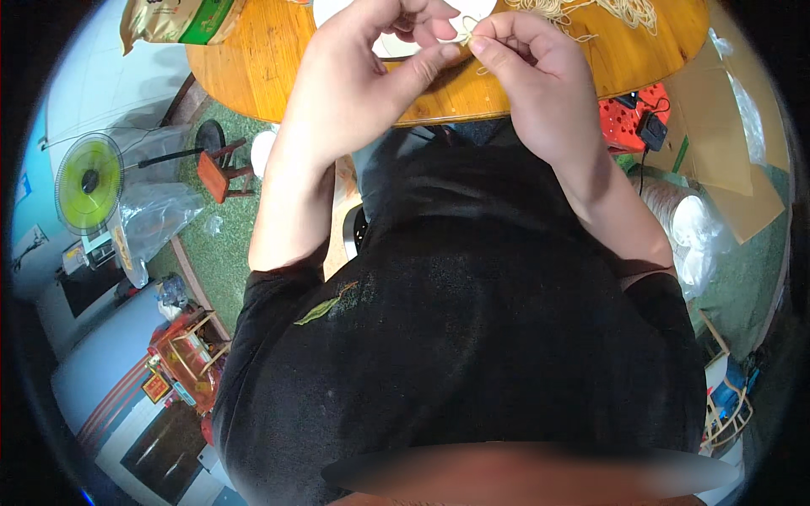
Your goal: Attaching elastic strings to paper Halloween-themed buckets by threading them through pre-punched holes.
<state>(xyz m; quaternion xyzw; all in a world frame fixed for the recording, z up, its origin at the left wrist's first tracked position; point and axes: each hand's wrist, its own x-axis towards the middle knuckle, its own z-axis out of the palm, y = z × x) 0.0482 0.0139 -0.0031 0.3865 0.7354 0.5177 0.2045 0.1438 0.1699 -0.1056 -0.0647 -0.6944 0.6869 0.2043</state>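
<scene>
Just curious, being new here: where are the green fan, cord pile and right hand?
Green fan (90,181), head view: its dark hub.
Cord pile (554,10), head view: its pale loops.
Right hand (547,84), head view: middle of the hand.

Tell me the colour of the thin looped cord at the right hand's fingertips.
The thin looped cord is pale yellow, best seen in the head view.

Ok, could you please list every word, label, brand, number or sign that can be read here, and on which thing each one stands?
No text is legible here.
Bag: pale marks on its green part, too small to read.
Framed sign, red and yellow: too small to read.
Shirt: a leaf shape, no lettering seen.
Cord: no lettering seen.
</scene>
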